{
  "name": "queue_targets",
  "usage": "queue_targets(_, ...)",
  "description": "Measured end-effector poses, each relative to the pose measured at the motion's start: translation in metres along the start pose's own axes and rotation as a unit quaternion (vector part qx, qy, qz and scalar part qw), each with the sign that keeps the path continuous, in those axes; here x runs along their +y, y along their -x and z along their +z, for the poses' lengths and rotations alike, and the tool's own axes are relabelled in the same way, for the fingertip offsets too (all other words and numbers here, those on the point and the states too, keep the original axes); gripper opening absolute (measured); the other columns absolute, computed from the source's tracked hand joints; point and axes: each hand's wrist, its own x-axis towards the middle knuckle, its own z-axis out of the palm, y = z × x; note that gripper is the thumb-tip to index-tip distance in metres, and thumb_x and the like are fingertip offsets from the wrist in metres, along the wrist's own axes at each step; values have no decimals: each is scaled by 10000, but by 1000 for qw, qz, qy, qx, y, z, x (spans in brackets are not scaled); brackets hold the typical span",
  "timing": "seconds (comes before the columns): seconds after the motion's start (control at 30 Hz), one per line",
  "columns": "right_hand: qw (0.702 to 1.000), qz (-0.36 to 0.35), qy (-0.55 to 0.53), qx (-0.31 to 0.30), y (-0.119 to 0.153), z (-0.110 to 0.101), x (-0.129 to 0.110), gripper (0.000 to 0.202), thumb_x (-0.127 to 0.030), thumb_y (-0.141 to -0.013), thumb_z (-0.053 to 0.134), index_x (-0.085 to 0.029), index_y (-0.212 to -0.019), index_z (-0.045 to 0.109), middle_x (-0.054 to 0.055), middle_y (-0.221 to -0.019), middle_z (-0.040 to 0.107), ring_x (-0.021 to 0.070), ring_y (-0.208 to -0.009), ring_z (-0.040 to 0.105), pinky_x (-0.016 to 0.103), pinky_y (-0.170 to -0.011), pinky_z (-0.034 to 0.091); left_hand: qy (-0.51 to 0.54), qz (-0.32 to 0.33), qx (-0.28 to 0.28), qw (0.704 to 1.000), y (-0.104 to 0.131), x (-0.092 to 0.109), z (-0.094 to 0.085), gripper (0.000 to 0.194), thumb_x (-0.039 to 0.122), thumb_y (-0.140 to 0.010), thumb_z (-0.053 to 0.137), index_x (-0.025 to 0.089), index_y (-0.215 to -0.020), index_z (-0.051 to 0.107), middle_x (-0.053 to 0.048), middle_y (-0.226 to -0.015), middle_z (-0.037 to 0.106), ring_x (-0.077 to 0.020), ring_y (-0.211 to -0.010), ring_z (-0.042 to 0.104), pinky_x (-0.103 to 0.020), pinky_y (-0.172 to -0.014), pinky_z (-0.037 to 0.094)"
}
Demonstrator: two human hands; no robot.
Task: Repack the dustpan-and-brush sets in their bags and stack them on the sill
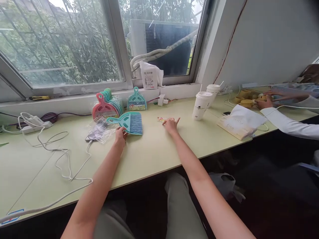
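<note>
Left-hand grip: the near edge of a teal dustpan-and-brush set (135, 123) is clasped by the left hand (120, 134); the set is held face up, its handle pointing left.
Right hand: placed right of the grip, fingers partly curled, one digit raised; a small printed card (160, 119) is reached at its near edge by the right hand (170, 125). Whether it is pinched cannot be told.
Step in hand: judged as handling of set and card together; for the next move, a steady set and a fingertip under the card's edge seem called for.
Set, make: moulded plastic, apparently smooth; looped handle; dense, straight blue-grey bristles.
Left of grip: crinkled clear wrapping (101, 131), laid partly over a dark, flat device (92, 136).
Beyond grip: pink set (103, 107) with teal sets (113, 98) stacked behind; one teal set (136, 100) stood upright.
Far right of grip: lidded paper cups (200, 108).
</note>
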Motion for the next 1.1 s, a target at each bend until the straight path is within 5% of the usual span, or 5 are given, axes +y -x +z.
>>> queue_targets(0.2, 994, 13, 27, 106, 8, -3, -18, 339, -108, -844, 416, -202, -993, 706, 106, -1206, 615, 241, -1091, 491, 479, -1058, 191, 96, -21, 39, 994, 3, 5, -2, 129, 178, -685, 542, 186, -813, 555, 9, -676, 580, -107, -589, 548, -203, -551, 467)
queue_targets(0.47, 997, -48, 4, -63, 13, 6, -30, 317, -338, -934, 440, -268, -1177, 632, 79, -1346, 557, 260, -1198, 470, 421, -951, 311, 115, -68, -25, 991, 8, 3, 7, 172, 279, -806, 535, 185, -932, 605, -36, -801, 655, -164, -745, 637, -298, -711, 540)
queue_targets(0.67, 997, -25, -76, 10, 13, -5, -38, 151, -313, -842, 604, -238, -888, 727, 76, -1146, 681, 242, -1086, 569, 457, -1016, 248, 41, -92, -33, 994, 20, -3, 13, 245, 362, -801, 581, 200, -984, 609, -42, -813, 656, -184, -756, 652, -324, -724, 545)
queue_targets(0.87, 960, -17, -216, 176, 27, -27, -78, 364, -424, -938, 382, -257, -1103, 660, 78, -1383, 528, 275, -1327, 401, 535, -1071, 209, 42, -41, -158, 986, 36, -4, 17, 334, 292, -744, 665, 216, -1063, 605, -42, -932, 672, -177, -836, 652, -292, -731, 538)
queue_targets(1.1, 974, -189, -124, 15, 77, 8, -135, 458, -415, -962, 331, -277, -1372, 482, 69, -1515, 352, 284, -1423, 252, 494, -1122, 189, 46, 4, -157, 986, 47, -1, 21, 426, 228, -665, 746, 200, -1041, 546, -29, -936, 666, -139, -761, 649, -235, -643, 523)
